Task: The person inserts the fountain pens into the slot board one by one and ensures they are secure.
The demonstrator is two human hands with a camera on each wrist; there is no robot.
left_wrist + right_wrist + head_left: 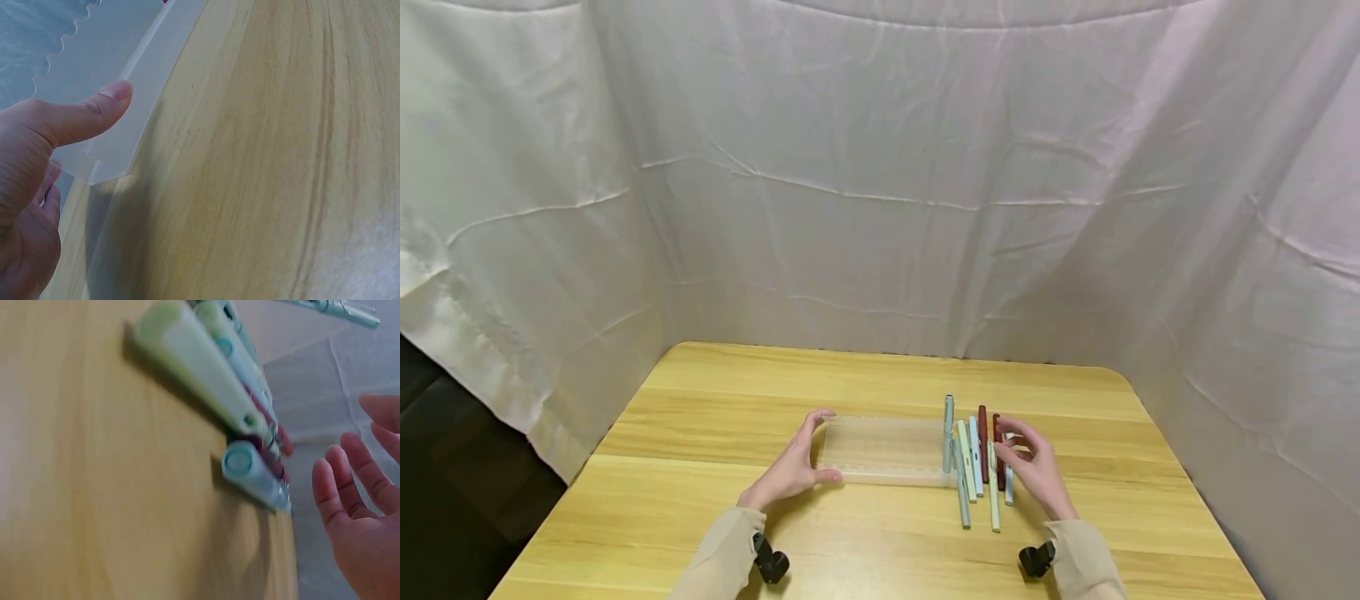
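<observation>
A clear plastic pen rack (887,446) with a scalloped edge stands on the table. My left hand (793,467) holds its left end, the thumb (103,109) against the front face and the fingers around the back, partly hidden. Across the rack's right end lies a grey-green pen (948,433). Several capped pens lie close together on the table to the right: pale green (993,487), light blue (976,458), dark red (982,442) and another grey-green one (962,492). Over the rightmost pens hovers my right hand (1033,467), fingers loosely bent and apart, holding nothing.
The wooden table (880,542) has its far edge against a pale hanging cloth (865,183), which also encloses both sides. A dark surface (445,450) shows beyond the table at left. Each wrist carries a small black camera (771,562).
</observation>
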